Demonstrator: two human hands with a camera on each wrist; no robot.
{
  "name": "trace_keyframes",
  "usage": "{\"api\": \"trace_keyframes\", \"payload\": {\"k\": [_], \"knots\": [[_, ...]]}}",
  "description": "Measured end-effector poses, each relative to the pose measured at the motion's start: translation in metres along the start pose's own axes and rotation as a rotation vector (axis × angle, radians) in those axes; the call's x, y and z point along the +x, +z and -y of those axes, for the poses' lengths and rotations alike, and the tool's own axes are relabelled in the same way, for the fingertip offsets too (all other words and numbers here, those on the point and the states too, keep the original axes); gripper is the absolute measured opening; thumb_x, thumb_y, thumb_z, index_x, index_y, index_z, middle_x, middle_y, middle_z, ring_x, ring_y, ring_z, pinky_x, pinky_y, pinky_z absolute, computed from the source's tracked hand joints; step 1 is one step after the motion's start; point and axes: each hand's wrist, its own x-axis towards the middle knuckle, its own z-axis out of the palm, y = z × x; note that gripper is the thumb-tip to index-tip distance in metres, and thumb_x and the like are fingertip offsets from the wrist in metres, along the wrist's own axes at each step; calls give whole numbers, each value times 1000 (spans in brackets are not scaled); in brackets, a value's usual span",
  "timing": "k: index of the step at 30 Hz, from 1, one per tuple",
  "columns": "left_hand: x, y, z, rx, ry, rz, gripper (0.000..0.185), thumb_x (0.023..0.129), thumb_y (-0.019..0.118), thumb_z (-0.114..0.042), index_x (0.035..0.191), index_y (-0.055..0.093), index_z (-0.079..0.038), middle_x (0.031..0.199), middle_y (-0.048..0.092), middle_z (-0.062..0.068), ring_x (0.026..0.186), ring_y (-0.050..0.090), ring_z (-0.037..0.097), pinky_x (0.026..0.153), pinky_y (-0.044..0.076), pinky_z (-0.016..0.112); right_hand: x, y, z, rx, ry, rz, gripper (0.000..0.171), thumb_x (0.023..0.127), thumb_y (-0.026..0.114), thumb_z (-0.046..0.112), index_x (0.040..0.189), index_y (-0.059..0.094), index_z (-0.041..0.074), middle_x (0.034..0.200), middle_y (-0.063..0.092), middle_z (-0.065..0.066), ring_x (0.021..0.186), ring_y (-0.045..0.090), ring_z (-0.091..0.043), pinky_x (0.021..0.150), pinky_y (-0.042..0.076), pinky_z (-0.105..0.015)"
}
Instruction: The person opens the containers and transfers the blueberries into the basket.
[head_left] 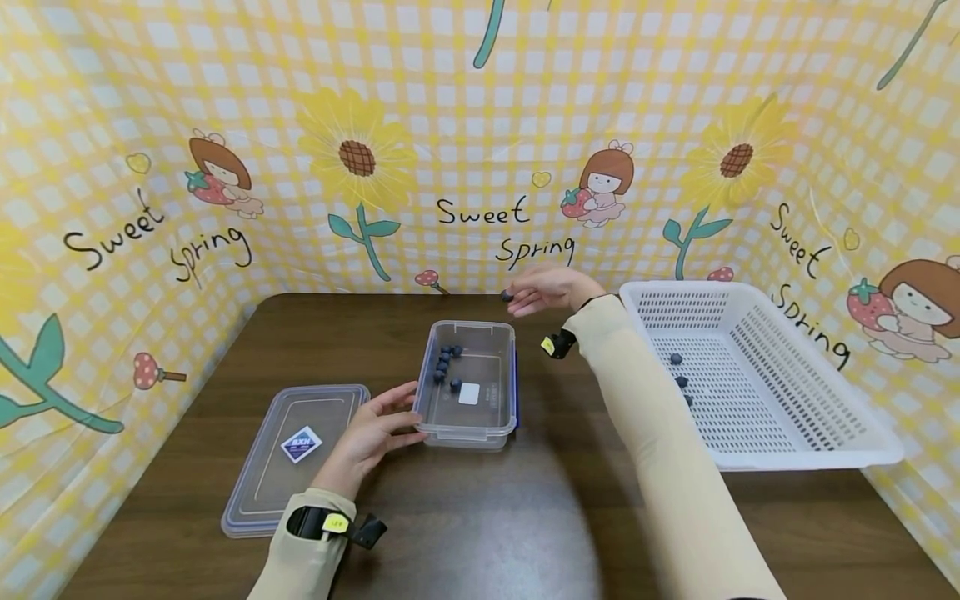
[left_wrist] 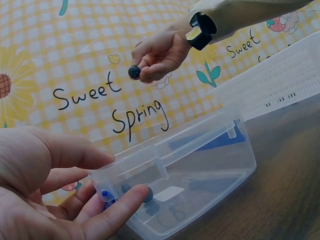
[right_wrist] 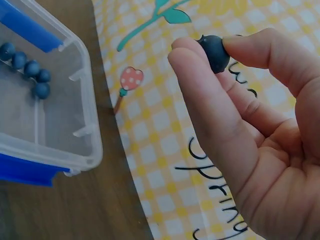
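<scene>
While the left hand point(head_left: 372, 433) grips the container point(head_left: 471, 433), the right hand point(head_left: 547, 290) pinches a half-hidden blueberry point(head_left: 507, 295).

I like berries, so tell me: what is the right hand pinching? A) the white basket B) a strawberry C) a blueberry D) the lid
C: the right hand pinches one dark blueberry between thumb and fingertip, held up beyond the clear box.
</scene>
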Motion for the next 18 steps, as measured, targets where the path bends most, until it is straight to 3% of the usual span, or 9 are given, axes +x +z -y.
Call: {"api": "trace_keyframes", "payload": {"k": [6,18], "knots": [[-1,0,0,3,-6,-5,62,89,56,16,148,37,8,129,46,21,81,66,18,79,60,41,-13,-18,0,22,-23,-29,14,101,48,1,104,58,-9,86,67,-19,76,70,-24,77,60,-35],[-2,-1,-1,11,-8,-3,62,90,56,15,148,38,7,130,44,23,81,66,19,78,60,40,-50,-76,-5,26,-4,-109,16,101,48,1,115,50,-6,97,62,-16,83,69,-23,84,59,-34]]}}
